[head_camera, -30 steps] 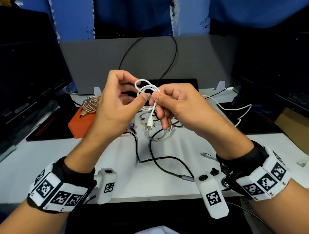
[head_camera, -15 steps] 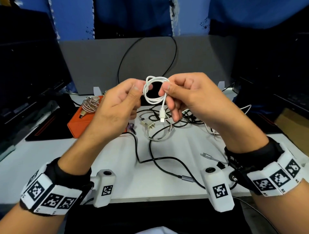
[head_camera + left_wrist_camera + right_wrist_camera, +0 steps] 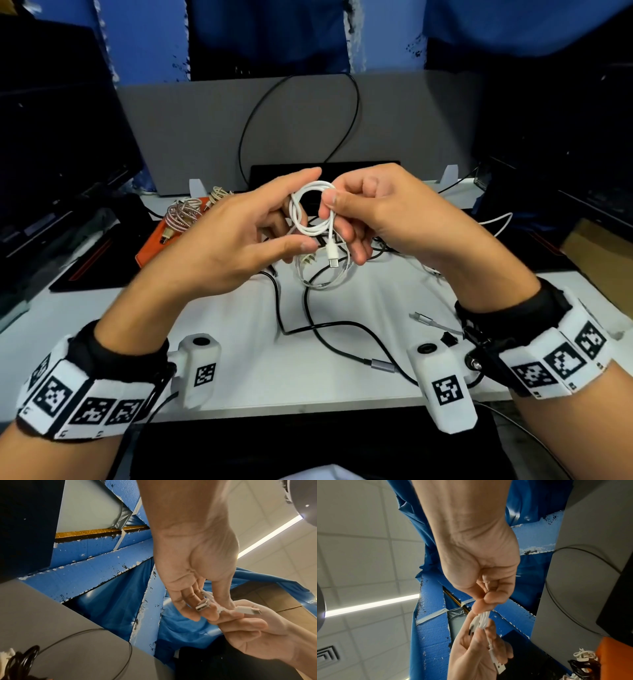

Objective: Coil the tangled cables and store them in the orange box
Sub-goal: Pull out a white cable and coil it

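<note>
Above the white desk (image 3: 239,342) from the head view: white USB cable (image 3: 310,209) now a small finished coil pinched in the right hand (image 3: 387,219), left hand (image 3: 239,236) spread and let go since half a second ago, orange box (image 3: 150,250) well apart at left. Seen from the left wrist: loose fingers, one plug (image 3: 203,605) resting against them. Seen from the right wrist: coil (image 3: 482,620) pinched tight, probably ready for storing

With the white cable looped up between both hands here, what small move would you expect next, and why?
Probably tucking the loose USB-C end around or through the white cable coil to secure it. The right hand pinches the coil at its side, that plug dangles free below, and the left hand has its fingers behind the loop. The orange box, already holding a braided cable coil, would come afterwards.
</note>
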The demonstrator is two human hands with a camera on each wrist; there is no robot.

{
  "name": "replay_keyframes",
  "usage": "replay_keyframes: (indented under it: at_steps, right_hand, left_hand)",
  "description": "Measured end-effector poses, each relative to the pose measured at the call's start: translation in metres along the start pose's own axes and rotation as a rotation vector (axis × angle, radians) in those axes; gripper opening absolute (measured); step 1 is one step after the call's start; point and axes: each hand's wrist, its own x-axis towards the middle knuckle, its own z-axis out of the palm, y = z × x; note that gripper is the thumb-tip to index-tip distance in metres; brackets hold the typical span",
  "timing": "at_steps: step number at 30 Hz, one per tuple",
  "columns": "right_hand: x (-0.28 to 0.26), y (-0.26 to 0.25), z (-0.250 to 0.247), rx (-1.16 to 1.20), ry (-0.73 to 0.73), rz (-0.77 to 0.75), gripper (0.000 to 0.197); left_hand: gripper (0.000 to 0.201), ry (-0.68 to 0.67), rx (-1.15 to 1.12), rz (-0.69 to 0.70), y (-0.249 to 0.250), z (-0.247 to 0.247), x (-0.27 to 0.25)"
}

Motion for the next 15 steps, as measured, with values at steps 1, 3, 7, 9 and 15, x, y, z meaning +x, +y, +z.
replay_keyframes:
  at_steps: [1, 3, 7, 9, 15]
  right_hand:
    - [-0.0004, 0.0002, -0.0004, 0.013, -0.014, 0.003, 0.027]
    - [-0.0010, 0.0000, -0.0002, 0.030, -0.036, 0.004, 0.027]
    - [-0.0008, -0.0003, 0.0001, 0.043, -0.051, 0.000, 0.029]
    - [-0.0009, 0.0003, -0.0007, 0.033, -0.056, 0.004, 0.029]
    - [-0.0008, 0.0016, 0.0016, 0.020, -0.066, 0.006, 0.028]
  left_hand:
    - [0.074, 0.012, 0.025, 0.008, 0.0006, -0.0018, -0.0005]
    - [0.064, 0.055, 0.041, 0.036, 0.0016, -0.0028, -0.0010]
    - [0.046, 0.125, 0.009, 0.104, 0.0025, 0.0019, 0.0002]
    - [0.048, 0.121, -0.057, 0.084, 0.0035, 0.0030, 0.0007]
    - [0.047, 0.097, -0.238, 0.032, 0.0078, 0.0030, 0.0013]
